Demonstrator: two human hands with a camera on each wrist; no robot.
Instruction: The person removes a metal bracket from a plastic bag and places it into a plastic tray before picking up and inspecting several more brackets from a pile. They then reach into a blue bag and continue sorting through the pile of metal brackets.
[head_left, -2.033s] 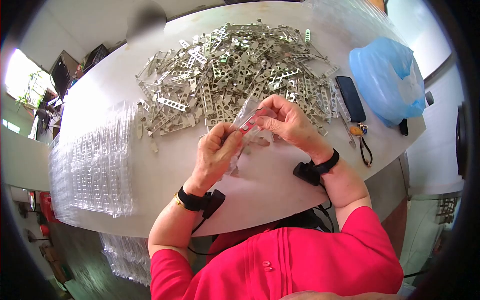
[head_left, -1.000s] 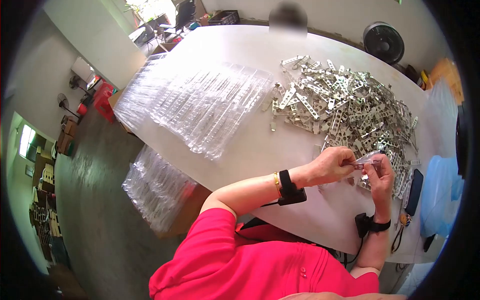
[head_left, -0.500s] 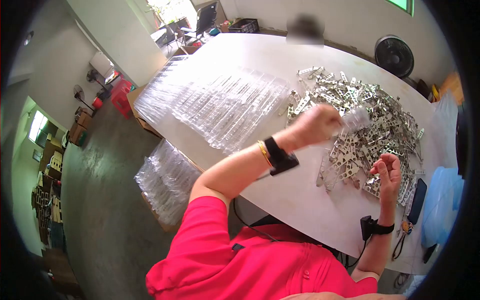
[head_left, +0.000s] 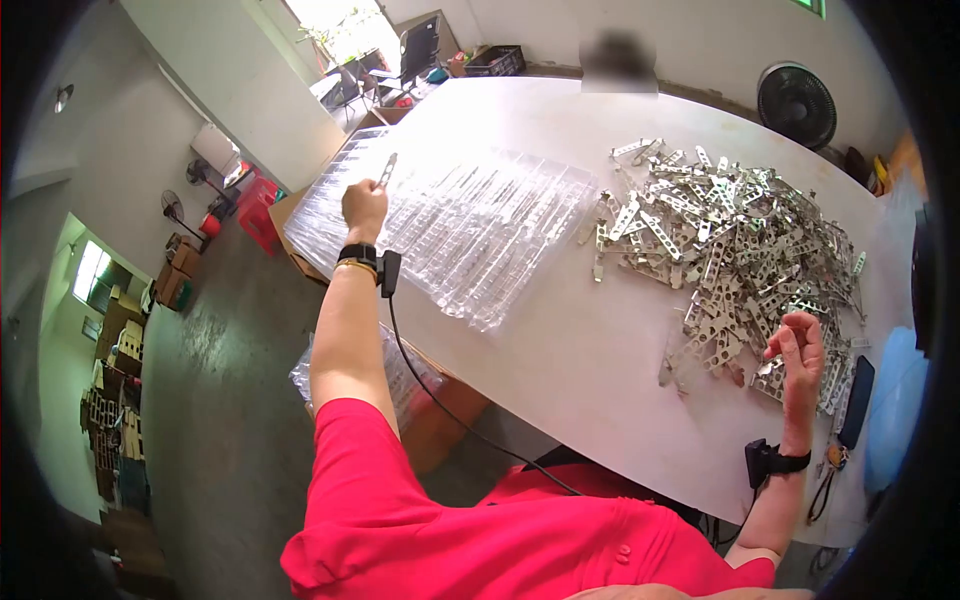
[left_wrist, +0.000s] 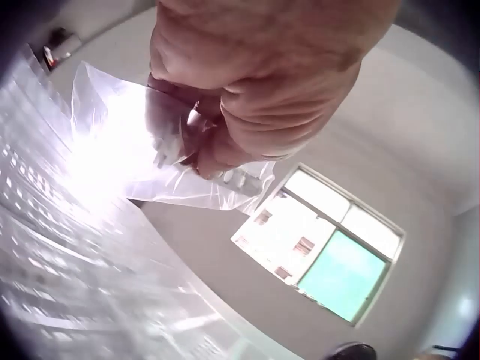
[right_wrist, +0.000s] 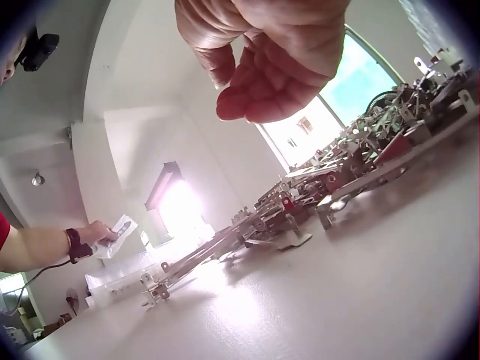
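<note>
My left hand (head_left: 366,203) is stretched out far to the left and pinches a small clear bag (head_left: 385,170) with a metal bracket inside. It hovers over the stack of clear plastic packs (head_left: 480,230). In the left wrist view the fingers (left_wrist: 247,112) curl round the bag (left_wrist: 112,142), and the strip shows through it. My right hand (head_left: 792,342) is raised beside the heap of metal brackets (head_left: 730,235), fingers loosely curled and empty. In the right wrist view that hand (right_wrist: 236,86) hangs above the table, with the brackets (right_wrist: 360,150) behind it.
The white table (head_left: 590,370) carries the heap at the right. A dark phone (head_left: 856,400), keys (head_left: 832,460) and a blue bag (head_left: 900,400) lie at the far right edge. A fan (head_left: 795,98) stands behind. More clear packs (head_left: 400,375) sit on a box below the table's left edge.
Both hands held the bagged bracket together by the heap. The right hand let go, and the left hand swung it up and far left over the clear packs.
</note>
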